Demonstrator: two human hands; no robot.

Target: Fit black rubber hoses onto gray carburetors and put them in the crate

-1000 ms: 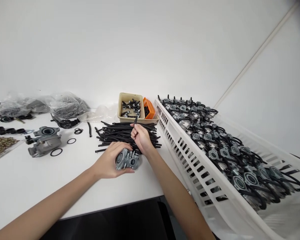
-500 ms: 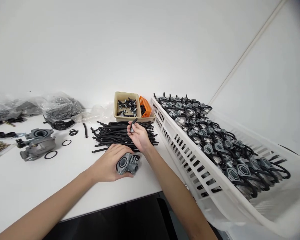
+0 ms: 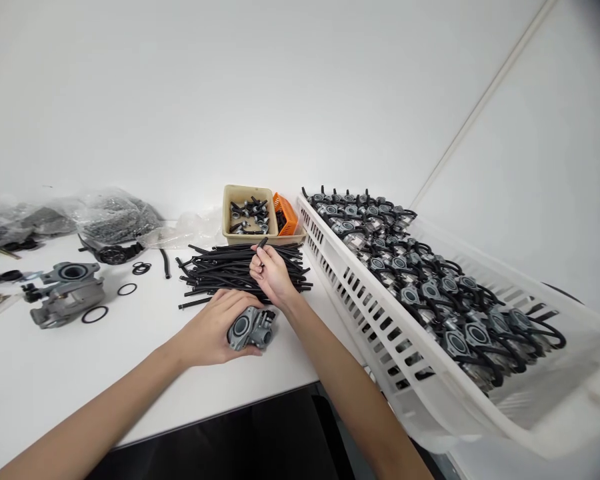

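My left hand (image 3: pixel 215 330) is wrapped round a grey metal carburetor (image 3: pixel 250 329), its round bore facing up toward me, just above the white table (image 3: pixel 170 407). Farther off, my right hand (image 3: pixel 274 277) pinches a small carburetor cap with a black rubber boot (image 3: pixel 263 243); the boot's tip pokes up past the fingers, which hide the rest. Behind both hands lies a pile of black rubber hoses (image 3: pixel 220 270). More caps with black boots (image 3: pixel 253 212) lie in a beige tray (image 3: pixel 225 220) beyond the pile.
A white plastic crate (image 3: pixel 360 300) full of carburetors fills the right side. An orange basket (image 3: pixel 286 217) stands beside the tray. On the left are another carburetor (image 3: pixel 67 300), black O-rings (image 3: pixel 95 315), a wristwatch (image 3: pixel 113 255) and plastic bags of parts (image 3: pixel 115 217).
My right hand has turned and closed its fingers more over the cap, whose metal end no longer shows. My left hand still holds the carburetor, now tilted slightly differently. The view has shifted slightly.
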